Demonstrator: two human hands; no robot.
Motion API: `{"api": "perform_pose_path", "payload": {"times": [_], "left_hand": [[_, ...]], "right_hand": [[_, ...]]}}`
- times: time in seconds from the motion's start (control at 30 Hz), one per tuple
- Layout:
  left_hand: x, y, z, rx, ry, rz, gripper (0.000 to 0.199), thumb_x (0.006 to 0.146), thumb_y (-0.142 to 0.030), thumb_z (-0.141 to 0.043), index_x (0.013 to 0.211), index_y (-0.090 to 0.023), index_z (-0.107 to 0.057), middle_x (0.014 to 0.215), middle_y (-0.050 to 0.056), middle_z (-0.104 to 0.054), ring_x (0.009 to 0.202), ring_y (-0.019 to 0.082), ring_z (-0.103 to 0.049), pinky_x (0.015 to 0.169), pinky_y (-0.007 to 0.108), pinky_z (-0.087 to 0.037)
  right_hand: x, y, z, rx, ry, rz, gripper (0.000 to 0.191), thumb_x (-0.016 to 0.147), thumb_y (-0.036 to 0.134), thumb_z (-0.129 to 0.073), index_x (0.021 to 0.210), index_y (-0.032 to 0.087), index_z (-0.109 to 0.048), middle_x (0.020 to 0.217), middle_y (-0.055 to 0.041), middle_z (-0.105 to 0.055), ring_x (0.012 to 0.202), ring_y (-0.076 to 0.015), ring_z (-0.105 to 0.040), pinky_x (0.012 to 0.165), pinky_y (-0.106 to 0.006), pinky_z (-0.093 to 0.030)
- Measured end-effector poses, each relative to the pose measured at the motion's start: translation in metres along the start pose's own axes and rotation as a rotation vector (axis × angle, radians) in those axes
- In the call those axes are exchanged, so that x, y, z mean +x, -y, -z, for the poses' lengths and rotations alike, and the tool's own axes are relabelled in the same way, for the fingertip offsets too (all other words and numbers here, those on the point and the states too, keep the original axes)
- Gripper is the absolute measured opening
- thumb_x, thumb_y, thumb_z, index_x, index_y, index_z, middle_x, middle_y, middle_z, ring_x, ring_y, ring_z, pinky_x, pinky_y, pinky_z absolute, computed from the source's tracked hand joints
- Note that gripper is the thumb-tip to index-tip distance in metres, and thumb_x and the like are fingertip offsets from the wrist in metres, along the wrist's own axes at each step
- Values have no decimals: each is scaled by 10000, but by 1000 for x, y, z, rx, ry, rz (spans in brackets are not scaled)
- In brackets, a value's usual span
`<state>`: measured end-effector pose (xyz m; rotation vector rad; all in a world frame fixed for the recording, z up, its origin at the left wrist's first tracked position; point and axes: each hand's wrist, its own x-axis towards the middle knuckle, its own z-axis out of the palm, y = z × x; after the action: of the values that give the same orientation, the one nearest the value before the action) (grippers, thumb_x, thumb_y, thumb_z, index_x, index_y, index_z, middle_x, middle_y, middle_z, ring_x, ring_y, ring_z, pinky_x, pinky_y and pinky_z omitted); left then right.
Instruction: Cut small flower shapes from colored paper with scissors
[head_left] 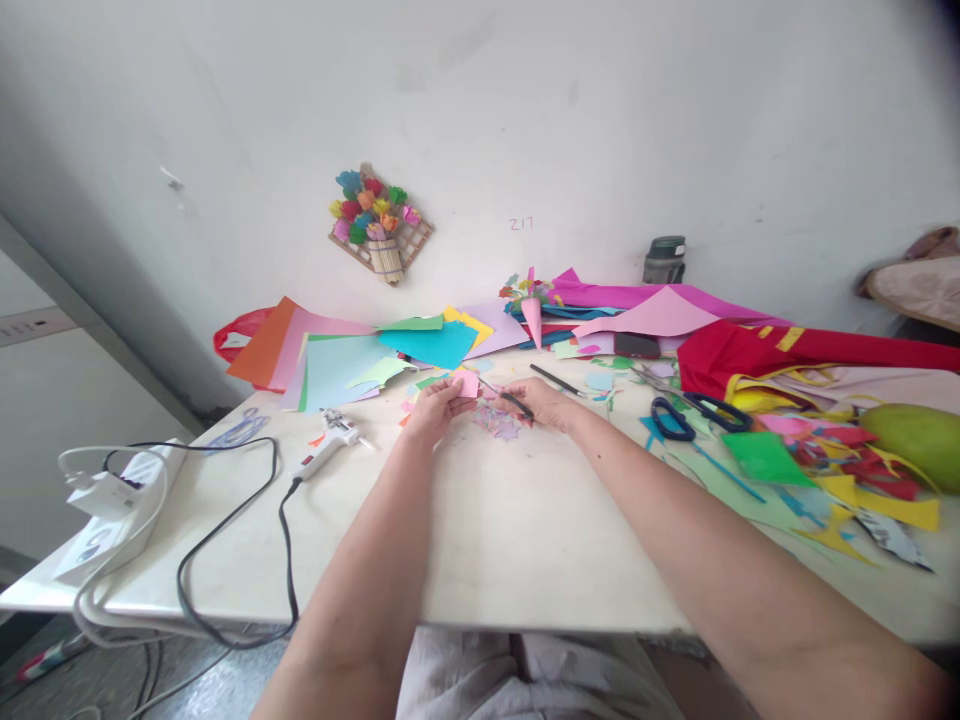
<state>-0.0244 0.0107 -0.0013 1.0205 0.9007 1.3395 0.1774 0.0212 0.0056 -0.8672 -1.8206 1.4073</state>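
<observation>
Between the fingers of my left hand (439, 406) is a small piece of pink paper (469, 384). My right hand (546, 402) grips a small pair of scissors (516, 403) with dark handles, their blades pointing left toward the pink paper. Whether the blades touch the paper I cannot tell. Below and between both hands lies a scatter of small paper cutouts (504, 425), pink and lilac among them. A black pen (557, 380) rests just beyond my right hand.
A hot glue gun (327, 446) lies left, its cord running to a power strip (120, 510). Coloured paper sheets (341, 365) line the wall. Large scissors (694, 415) and paper scraps (847, 460) spread over the right side. A pink paper cone with flowers (532, 320) stands behind.
</observation>
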Motion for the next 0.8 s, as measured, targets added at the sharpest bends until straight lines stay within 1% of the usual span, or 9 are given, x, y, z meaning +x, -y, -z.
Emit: {"api": "perform_pose_path", "payload": {"times": [0.1, 0.27, 0.33, 0.43, 0.53, 0.67, 0.8], "left_hand": [[0, 0, -1, -4, -23, -12, 126, 790, -228, -707, 797, -121, -642, 748, 83, -729, 758, 195, -723, 689, 253, -575], [0, -1, -1, -9, -50, -20, 141, 771, -236, -727, 807, -131, -639, 759, 66, -727, 740, 195, -723, 676, 260, -575], [-1, -1, -2, -11, -65, -6, 138, 768, -229, -731, 810, -135, -640, 742, 59, -722, 707, 183, -718, 674, 257, -573], [-1, -1, -2, 8, -56, 29, 126, 776, -216, -727, 779, -125, -640, 739, 69, -722, 683, 168, -710, 684, 249, -570], [0, 0, -1, 10, -67, 23, 145, 780, -233, -730, 769, -122, -638, 756, 75, -723, 715, 174, -713, 740, 280, -577], [4, 3, 1, -36, -108, -25, 152, 774, -236, -743, 800, -129, -639, 798, 61, -723, 802, 187, -718, 898, 364, -554], [3, 2, -1, -67, -119, -24, 118, 785, -198, -727, 802, -123, -637, 822, 66, -722, 830, 191, -720, 926, 376, -548]], "right_hand": [[0, -1, 1, 3, 12, 5, 322, 698, 424, -733, 692, 124, -615, 426, 73, -431, 349, -53, -351, 363, -209, -247], [0, 1, 1, -9, 2, -13, 333, 709, 435, -727, 693, 121, -617, 421, 65, -441, 347, -58, -362, 362, -212, -252], [0, 2, 0, -16, -8, -19, 331, 709, 431, -727, 690, 118, -619, 416, 62, -443, 345, -59, -363, 360, -213, -255], [-1, 3, 0, -25, -14, -18, 336, 692, 425, -742, 662, 117, -612, 423, 62, -446, 342, -52, -360, 360, -213, -255], [-1, 4, 0, -20, -11, -21, 343, 681, 428, -753, 662, 116, -611, 433, 65, -452, 341, -47, -357, 361, -212, -255], [-1, 4, -1, -10, 5, -14, 333, 666, 407, -780, 715, 116, -627, 443, 72, -463, 350, -44, -364, 367, -205, -266], [0, 2, -2, 8, -3, -29, 297, 691, 380, -775, 740, 124, -633, 430, 78, -449, 347, -49, -373, 363, -203, -279]]}}
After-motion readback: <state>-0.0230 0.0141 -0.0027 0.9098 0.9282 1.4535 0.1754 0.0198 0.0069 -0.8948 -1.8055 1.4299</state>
